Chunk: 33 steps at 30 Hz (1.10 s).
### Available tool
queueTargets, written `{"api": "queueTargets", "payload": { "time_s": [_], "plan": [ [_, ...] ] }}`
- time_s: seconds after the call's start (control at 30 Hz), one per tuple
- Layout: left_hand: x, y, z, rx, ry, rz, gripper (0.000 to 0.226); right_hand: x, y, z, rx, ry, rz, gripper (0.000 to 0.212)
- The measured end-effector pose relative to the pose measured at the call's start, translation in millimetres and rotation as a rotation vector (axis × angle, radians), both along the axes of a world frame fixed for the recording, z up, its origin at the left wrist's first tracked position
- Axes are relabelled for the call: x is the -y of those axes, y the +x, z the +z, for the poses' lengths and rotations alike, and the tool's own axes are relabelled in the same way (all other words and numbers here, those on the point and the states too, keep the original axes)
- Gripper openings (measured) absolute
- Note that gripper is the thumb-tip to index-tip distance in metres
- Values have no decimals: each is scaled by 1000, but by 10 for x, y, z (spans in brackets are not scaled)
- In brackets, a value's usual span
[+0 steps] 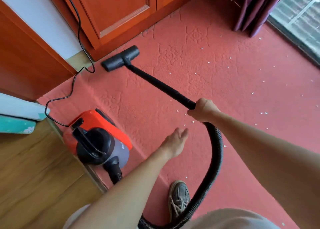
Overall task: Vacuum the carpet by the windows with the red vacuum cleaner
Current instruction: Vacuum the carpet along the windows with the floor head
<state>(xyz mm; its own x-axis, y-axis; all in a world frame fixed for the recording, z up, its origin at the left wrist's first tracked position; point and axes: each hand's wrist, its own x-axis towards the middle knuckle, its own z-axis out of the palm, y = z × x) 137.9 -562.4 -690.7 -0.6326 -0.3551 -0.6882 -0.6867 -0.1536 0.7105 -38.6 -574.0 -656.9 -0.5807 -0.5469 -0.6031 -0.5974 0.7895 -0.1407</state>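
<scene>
A black power cord [78, 29] runs from the wall behind down to the red vacuum cleaner [97, 137], which stands on the left edge of the red carpet [233, 93], beside the wooden floor [34, 168]. Beyond the vacuum cleaner, its black floor head [121, 58] lies flat on the carpet by a wooden cabinet [121, 12]. Right of the vacuum cleaner the left hand [174, 142] hovers, its fingers straight and holding nothing. Further right the right hand [202, 110] has its fingers wrapped around the wand [159, 85], where the ribbed hose [216, 159] loops back past a grey shoe [180, 199]. White scraps [264, 113] dot the carpet right of that, toward a purple curtain [256, 9] and the window [301, 12].
</scene>
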Motion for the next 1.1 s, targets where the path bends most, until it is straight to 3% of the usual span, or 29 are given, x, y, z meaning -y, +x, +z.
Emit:
{"api": "queueTargets", "payload": {
  "time_s": [0.07,0.13,0.3,0.43,0.63,0.83,0.97,1.1],
  "plan": [
    [-295,-27,250,-136,208,23,82,27,102,235,193,-104,-238,28],
    [-501,-23,372,-218,292,146,79,45,256,369,379,-234,-495,23],
    [-691,188,412,-283,120,591,52,68,600,288,627,-433,-906,15],
    [-750,170,415,-291,82,741,43,68,729,91,576,-464,-928,19],
    [-847,265,360,-200,42,661,45,-77,851,25,595,-444,-874,18],
    [-1055,689,694,-136,48,608,53,-376,1254,377,761,-379,-905,22],
    [-913,716,998,-209,93,599,58,-496,1359,675,976,-545,-1063,29],
    [-646,822,1226,-244,125,573,60,-530,1505,882,1097,-743,-1048,33]
  ]
}}
